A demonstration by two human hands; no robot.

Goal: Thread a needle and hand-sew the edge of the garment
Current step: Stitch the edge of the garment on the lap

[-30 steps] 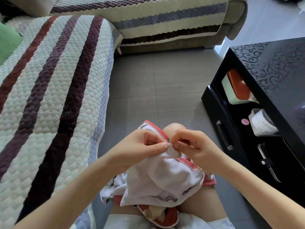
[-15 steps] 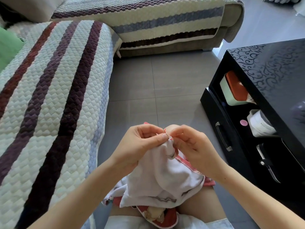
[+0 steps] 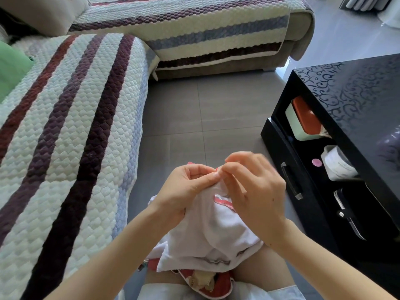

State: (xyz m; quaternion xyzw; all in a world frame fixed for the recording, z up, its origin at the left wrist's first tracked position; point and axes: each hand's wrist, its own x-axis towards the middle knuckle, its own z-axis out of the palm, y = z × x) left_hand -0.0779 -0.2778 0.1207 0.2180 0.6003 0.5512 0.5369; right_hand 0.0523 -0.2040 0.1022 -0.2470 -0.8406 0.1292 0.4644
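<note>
A white garment (image 3: 214, 237) with a red stitched edge (image 3: 224, 203) lies bunched over my lap. My left hand (image 3: 186, 191) pinches the garment's top edge between thumb and forefinger. My right hand (image 3: 253, 191) is just right of it, fingertips pinched together at the same spot on the edge. The hand is blurred. The needle and thread are too small to make out between the fingertips.
A quilted striped sofa cover (image 3: 71, 135) fills the left and the back. A black glossy cabinet (image 3: 357, 100) stands at the right, its open shelf holding an orange-lidded box (image 3: 303, 120), a white roll (image 3: 337, 163) and a knife (image 3: 348, 215). Grey tiled floor (image 3: 194, 118) lies ahead.
Both hands have risen together with the garment edge. The right hand's fingers have shifted up at the edge and now look blurred.
</note>
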